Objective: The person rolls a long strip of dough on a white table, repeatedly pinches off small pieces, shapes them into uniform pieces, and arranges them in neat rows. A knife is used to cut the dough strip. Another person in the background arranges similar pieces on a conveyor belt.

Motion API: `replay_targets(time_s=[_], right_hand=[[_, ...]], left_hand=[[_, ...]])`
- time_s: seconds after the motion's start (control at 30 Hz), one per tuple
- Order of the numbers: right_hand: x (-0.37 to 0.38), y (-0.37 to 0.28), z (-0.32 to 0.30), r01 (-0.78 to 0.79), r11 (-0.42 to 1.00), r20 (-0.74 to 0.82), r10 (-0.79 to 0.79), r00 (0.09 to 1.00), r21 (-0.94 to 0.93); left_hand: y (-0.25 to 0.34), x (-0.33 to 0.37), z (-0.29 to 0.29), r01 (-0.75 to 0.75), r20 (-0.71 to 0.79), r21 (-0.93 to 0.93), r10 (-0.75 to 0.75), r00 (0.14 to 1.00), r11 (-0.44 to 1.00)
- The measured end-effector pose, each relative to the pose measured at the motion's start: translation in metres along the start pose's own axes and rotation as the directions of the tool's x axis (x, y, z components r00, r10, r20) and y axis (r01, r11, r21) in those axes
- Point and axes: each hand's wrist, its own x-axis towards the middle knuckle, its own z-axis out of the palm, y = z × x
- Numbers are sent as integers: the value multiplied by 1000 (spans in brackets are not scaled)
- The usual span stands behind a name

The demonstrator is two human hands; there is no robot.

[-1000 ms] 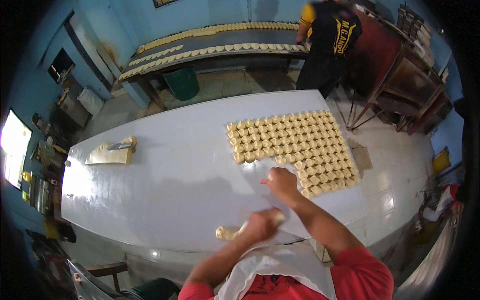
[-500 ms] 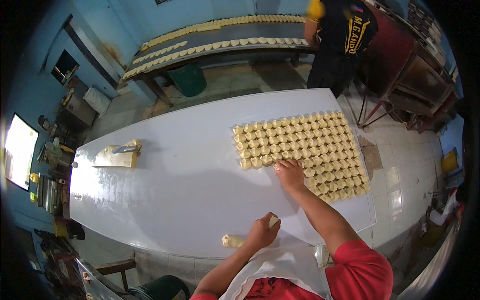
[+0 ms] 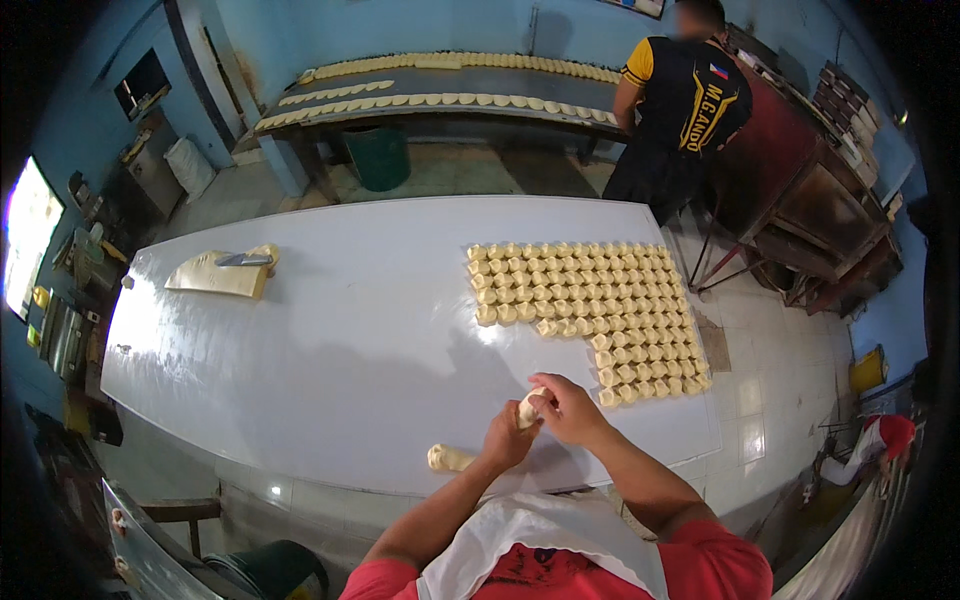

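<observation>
My left hand point(image 3: 508, 440) is closed round a piece of pale dough point(image 3: 529, 410), held above the near side of the white table. My right hand point(image 3: 570, 410) meets it from the right, its fingers curled on the top end of the same piece. A short dough roll point(image 3: 447, 458) lies on the table beside my left wrist. Further off to the right, small shaped dough pieces point(image 3: 590, 285) stand in close rows, with a notch at the block's near left corner.
A dough slab point(image 3: 215, 278) with a metal blade point(image 3: 245, 260) on it lies at the table's far left. Behind, a dark bench point(image 3: 440, 82) carries more rows of dough. A person point(image 3: 690, 105) in black and yellow stands there, near a rusty oven-like cabinet point(image 3: 810, 200).
My right hand has come back from the dough rows to my left hand and now grips the held dough. Another piece sits at the notch. The view has shifted slightly.
</observation>
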Motion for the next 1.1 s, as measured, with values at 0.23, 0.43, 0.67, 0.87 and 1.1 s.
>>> replay_targets(time_s=[0.23, 0.43, 0.67, 0.87, 1.1], right_hand=[[21, -26, 15, 272, 875, -110, -341, 934, -401], [47, -38, 15, 277, 850, -146, -375, 915, -449], [109, 51, 16, -232, 808, -157, 174, 972, -541], [121, 91, 34, -68, 828, -206, -58, 977, -557], [128, 104, 34, -84, 775, -318, -156, 935, -626]], left_hand=[[43, -3, -22, -176, -306, 122, 206, 930, 977], [35, 15, -40, -203, -179, 202, 240, 954, 958], [81, -1, -44, -425, 66, 99, 420, 905, 900], [49, 11, -51, 92, -88, 15, -91, 992, 996], [44, 13, -39, 78, -58, 24, -76, 995, 997]])
